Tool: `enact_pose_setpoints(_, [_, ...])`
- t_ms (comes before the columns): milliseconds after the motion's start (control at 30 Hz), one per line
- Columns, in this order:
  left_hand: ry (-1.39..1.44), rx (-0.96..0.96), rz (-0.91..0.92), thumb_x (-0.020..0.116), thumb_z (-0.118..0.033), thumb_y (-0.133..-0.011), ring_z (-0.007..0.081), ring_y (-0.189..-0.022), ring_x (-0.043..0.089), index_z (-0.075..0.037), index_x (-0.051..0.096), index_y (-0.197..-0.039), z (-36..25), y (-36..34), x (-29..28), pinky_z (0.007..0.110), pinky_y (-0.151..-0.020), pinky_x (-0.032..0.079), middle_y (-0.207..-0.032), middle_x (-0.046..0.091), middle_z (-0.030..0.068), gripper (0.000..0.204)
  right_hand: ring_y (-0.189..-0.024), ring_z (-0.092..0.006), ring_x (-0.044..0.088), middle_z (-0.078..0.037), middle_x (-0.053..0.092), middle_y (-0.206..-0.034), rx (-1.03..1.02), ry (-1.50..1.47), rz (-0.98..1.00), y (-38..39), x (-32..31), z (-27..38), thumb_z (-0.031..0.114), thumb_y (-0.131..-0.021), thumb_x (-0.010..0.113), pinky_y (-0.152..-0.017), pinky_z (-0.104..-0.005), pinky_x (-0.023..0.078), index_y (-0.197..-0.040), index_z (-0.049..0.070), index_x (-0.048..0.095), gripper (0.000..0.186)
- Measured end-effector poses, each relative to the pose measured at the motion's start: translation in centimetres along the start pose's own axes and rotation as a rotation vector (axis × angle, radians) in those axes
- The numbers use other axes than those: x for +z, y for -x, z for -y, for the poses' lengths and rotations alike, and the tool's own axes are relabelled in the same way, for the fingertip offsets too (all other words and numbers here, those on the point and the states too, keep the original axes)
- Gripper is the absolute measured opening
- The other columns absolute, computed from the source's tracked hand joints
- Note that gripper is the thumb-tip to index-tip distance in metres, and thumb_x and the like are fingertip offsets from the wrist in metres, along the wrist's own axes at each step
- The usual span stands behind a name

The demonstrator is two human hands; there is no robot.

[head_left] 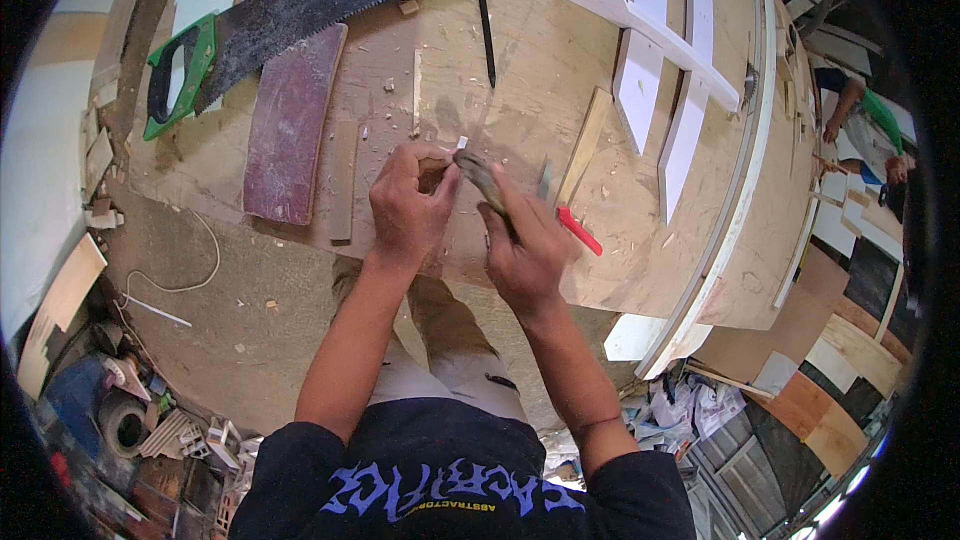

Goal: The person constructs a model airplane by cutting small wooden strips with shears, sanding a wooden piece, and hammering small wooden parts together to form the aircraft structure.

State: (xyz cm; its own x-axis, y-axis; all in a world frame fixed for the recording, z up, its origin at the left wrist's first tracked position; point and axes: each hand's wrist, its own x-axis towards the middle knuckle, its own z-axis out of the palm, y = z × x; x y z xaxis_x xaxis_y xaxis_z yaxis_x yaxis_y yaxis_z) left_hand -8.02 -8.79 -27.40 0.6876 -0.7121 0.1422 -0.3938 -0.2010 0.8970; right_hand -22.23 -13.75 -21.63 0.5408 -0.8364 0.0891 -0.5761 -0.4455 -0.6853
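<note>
Over the near part of the plywood bench (440, 70), both of my hands are close together. My left hand (408, 202) is closed, thumb and fingers pinched beside a small white piece (461, 143); whether it grips that piece cannot be made out. A worn grey-brown lump or folded pad (483, 180) sits in the fingers of my right hand (530, 255), its tip touching or nearly touching my left fingertips. Just right of my right hand lies a tool with a red handle (580, 231). A yellowish wood strip (585, 145) lies beyond that handle.
A handsaw with a green handle (182, 75) lies far left, near a reddish-brown board (295, 130) and a narrow brown strip (344, 180). A black pencil (486, 25) lies far ahead. White-painted joined slats (655, 30) lie far right. Another person's green sleeve (880, 122) shows beyond.
</note>
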Motion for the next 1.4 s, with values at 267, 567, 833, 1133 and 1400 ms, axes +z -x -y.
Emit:
enact_pose_setpoints(267, [0.037, 0.014, -0.004, 0.083, 0.001, -0.081, 0.026, -0.083, 0.076, -0.005, 0.066, -0.101, -0.2, -0.1, 0.0, 0.037, -0.072, 0.06, -0.092, 0.073, 0.0103, 0.027, -0.077, -0.0301, 0.069, -0.017, 0.072, -0.097, 0.006, 0.033, 0.011, 0.2, -0.1, -0.3, 0.006, -0.087, 0.078, -0.067, -0.0394, 0.054, -0.142, 0.011, 0.065, 0.056])
enact_pose_setpoints(567, [0.017, 0.0, 0.015, 0.083, -0.001, -0.084, 0.02, -0.087, 0.078, -0.005, 0.065, -0.101, 0.6, 0.1, 0.2, 0.033, -0.074, 0.061, -0.095, 0.077, 0.0102, 0.025, -0.084, -0.0316, 0.072, -0.019, 0.074, -0.103, 0.067, 0.027, 0.041, 0.3, -0.1, -0.4, 0.009, -0.088, 0.078, -0.072, -0.0388, 0.055, -0.144, 0.01, 0.063, 0.058])
enact_pose_setpoints(833, [0.122, -0.037, -0.001, 0.082, 0.0, -0.082, 0.0271, -0.085, 0.076, -0.005, 0.064, -0.101, 0.6, 0.2, 0.5, 0.037, -0.075, 0.059, -0.096, 0.074, 0.0101, 0.027, -0.085, -0.0323, 0.072, -0.019, 0.073, -0.1, 0.018, 0.02, 0.079, 1.0, -0.8, -0.4, 0.01, -0.095, 0.072, -0.074, -0.0392, 0.056, -0.146, 0.009, 0.061, 0.051])
enact_pose_setpoints(1133, [0.093, -0.044, 0.009, 0.082, -0.001, -0.083, 0.0274, -0.088, 0.075, -0.005, 0.064, -0.101, -0.4, -0.1, -0.1, 0.038, -0.075, 0.059, -0.096, 0.074, 0.0105, 0.026, -0.082, -0.0315, 0.071, -0.018, 0.073, -0.1, -0.063, -0.06, -0.082, 1.3, -0.1, -0.7, 0.01, -0.096, 0.071, -0.072, -0.0381, 0.056, -0.142, 0.009, 0.065, 0.047])
enact_pose_setpoints(1400, [0.096, -0.049, 0.032, 0.083, -0.002, -0.085, 0.021, -0.091, 0.079, -0.005, 0.065, -0.103, 0.0, 0.0, 0.0, 0.033, -0.076, 0.061, -0.098, 0.078, 0.0103, 0.026, -0.085, -0.0327, 0.072, -0.019, 0.073, -0.102, 0.057, -0.028, 0.009, 1.2, 0.4, -1.1, 0.011, -0.098, 0.069, -0.074, -0.04, 0.056, -0.144, 0.01, 0.063, 0.046])
